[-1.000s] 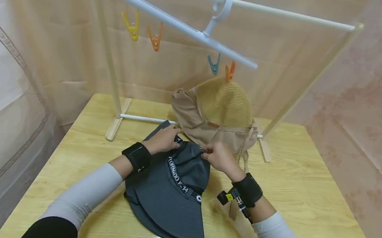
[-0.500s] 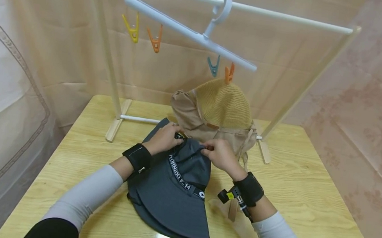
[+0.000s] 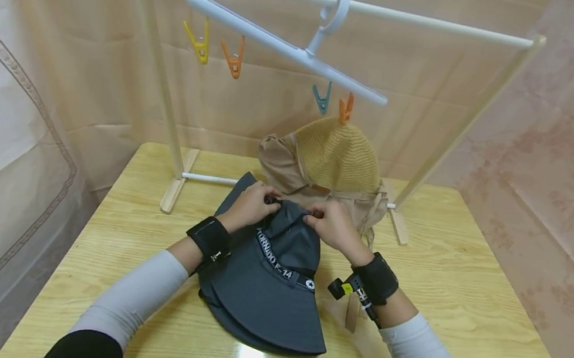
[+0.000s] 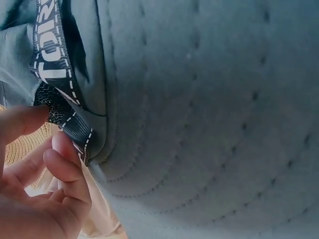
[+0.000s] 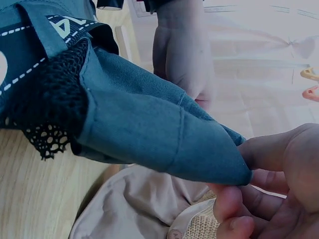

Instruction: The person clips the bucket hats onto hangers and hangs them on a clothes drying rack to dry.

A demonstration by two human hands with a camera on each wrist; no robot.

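Note:
A dark grey bucket hat [image 3: 267,283] with a black lettered band lies on the wooden table [image 3: 465,294], its crown raised at the far end. My left hand [image 3: 251,204] pinches the crown's left edge by the black band [image 4: 67,122]. On the right, my right hand [image 3: 328,226] pinches a fold of the grey crown [image 5: 219,159] between thumb and fingers. The left wrist view is filled by the stitched grey brim [image 4: 214,114]. Just behind the hands hangs a tan straw hat [image 3: 334,161], clipped by an orange peg [image 3: 345,109].
A white drying rack [image 3: 334,1] stands across the back of the table, with a pale hanger bar [image 3: 286,49] tilted down to the right. Yellow [image 3: 196,41], orange [image 3: 232,60] and teal [image 3: 320,97] pegs dangle from it. Curtains close in on both sides.
Both hands have drawn the grey hat's crown up and away from me, and closer together. The brim has slid slightly to the right on the table.

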